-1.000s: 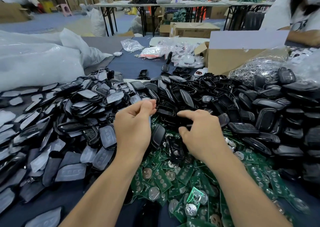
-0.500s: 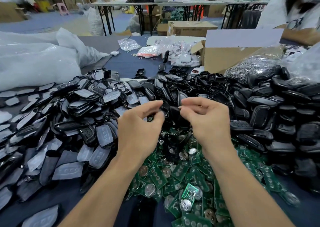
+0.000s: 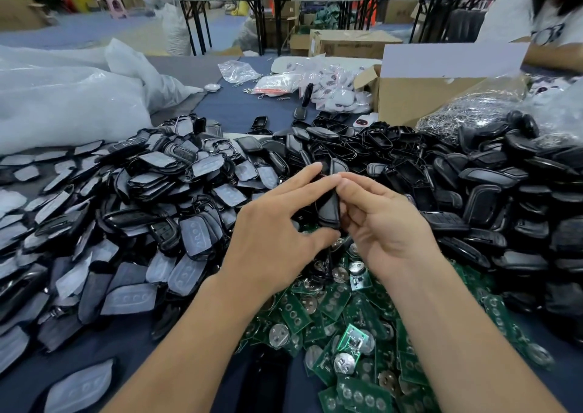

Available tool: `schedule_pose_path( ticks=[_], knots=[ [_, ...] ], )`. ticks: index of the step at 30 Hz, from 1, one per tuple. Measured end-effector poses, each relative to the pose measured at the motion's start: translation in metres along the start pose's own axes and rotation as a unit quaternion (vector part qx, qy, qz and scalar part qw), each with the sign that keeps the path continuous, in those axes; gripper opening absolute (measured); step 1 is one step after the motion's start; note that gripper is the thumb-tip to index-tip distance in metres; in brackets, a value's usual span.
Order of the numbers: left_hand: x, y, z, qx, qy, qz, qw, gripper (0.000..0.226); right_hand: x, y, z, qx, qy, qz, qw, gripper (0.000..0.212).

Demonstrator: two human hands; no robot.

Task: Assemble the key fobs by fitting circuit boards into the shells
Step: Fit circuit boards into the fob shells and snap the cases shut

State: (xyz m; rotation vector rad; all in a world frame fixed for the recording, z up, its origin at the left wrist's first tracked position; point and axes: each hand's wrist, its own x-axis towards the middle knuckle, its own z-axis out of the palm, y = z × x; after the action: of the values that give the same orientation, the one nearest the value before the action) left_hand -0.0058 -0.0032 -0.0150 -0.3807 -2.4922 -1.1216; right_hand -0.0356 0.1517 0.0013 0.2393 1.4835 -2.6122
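A black key fob shell (image 3: 329, 207) is held upright between both hands above the piles. My left hand (image 3: 277, 232) pinches its left edge with thumb and fingertips. My right hand (image 3: 381, 223) curls its fingers around the right side. Below the hands lies a heap of green circuit boards (image 3: 340, 327) with round coin cells. To the left lies a pile of shell halves with grey rubber button pads (image 3: 176, 210). A pile of black shells (image 3: 473, 198) fills the right. Whether a board sits inside the held shell is hidden.
White plastic sacks (image 3: 63, 103) lie at the far left. A cardboard box (image 3: 419, 94) and a bag of metal rings (image 3: 473, 109) stand behind the black shells. Small packed bags (image 3: 315, 87) lie on the blue table. Another person (image 3: 542, 18) sits at the far right.
Both hands lifted from the pile and came together around a black shell. It is now held more upright and closer between the fingertips than half a second ago.
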Motion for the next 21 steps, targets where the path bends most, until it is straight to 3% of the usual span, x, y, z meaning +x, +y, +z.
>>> schedule_pose_path(
  ticks=[4,6,8,10,13,16,21],
  knots=[
    [0.004,0.003,0.001,-0.135,0.002,-0.084,0.987,0.068,-0.001,-0.006,-0.004,-0.141,0.019,-0.070,0.987,0.020],
    [0.008,0.002,-0.001,-0.251,0.024,-0.142,0.957,0.065,-0.002,-0.013,-0.011,-0.275,0.029,-0.127,0.953,0.024],
    [0.011,0.001,-0.006,-0.319,0.056,-0.194,0.926,0.066,-0.003,-0.022,-0.021,-0.498,0.042,-0.181,0.847,0.019],
    [0.014,-0.001,-0.011,-0.369,0.075,-0.238,0.895,0.077,-0.008,-0.034,-0.025,-0.645,0.004,-0.135,0.752,0.013],
    [0.016,-0.003,-0.018,-0.432,0.040,-0.284,0.855,0.074,-0.013,-0.040,-0.027,-0.737,-0.020,-0.020,0.676,0.021],
    [0.016,-0.004,-0.021,-0.512,-0.028,-0.315,0.799,0.065,-0.013,-0.037,-0.025,-0.747,-0.026,0.014,0.664,0.029],
    [0.019,-0.007,-0.019,-0.581,-0.078,-0.338,0.736,0.077,-0.008,-0.033,-0.027,-0.741,-0.018,0.015,0.671,0.019]
  ],
)
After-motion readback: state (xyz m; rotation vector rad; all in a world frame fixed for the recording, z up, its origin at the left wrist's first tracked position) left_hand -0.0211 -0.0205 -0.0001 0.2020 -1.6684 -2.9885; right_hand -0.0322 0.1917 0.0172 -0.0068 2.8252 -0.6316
